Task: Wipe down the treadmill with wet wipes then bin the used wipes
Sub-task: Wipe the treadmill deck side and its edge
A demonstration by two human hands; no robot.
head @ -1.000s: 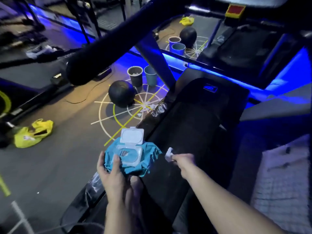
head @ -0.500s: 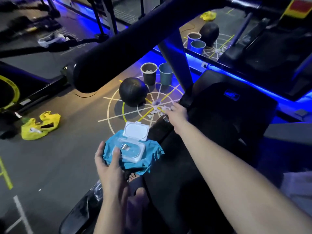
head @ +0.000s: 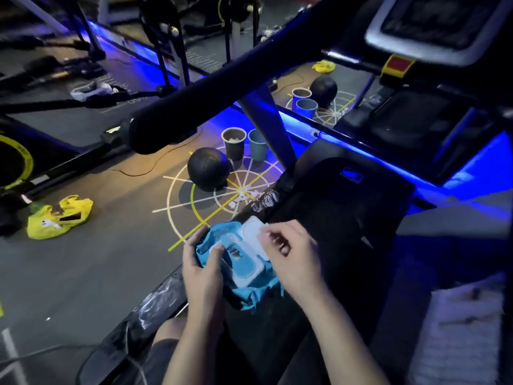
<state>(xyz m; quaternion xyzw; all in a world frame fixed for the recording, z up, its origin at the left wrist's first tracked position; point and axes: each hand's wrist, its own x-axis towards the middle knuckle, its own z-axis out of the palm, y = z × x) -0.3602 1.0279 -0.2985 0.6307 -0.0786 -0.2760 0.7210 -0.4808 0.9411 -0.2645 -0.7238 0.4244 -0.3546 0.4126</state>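
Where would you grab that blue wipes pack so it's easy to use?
I'd grip the wipes pack by its crumpled blue left edge, coming from the left side, as the left hand does. The white flip lid and opening sit on top, so that keeps them clear for the right hand.

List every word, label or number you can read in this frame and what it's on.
Nothing reads clearly.
Blue badge on the treadmill hood: blurred.
Pale floor lettering: too small.
Print on the wipes pack: blurred.
Marks on the yellow wheel rim: unreadable.
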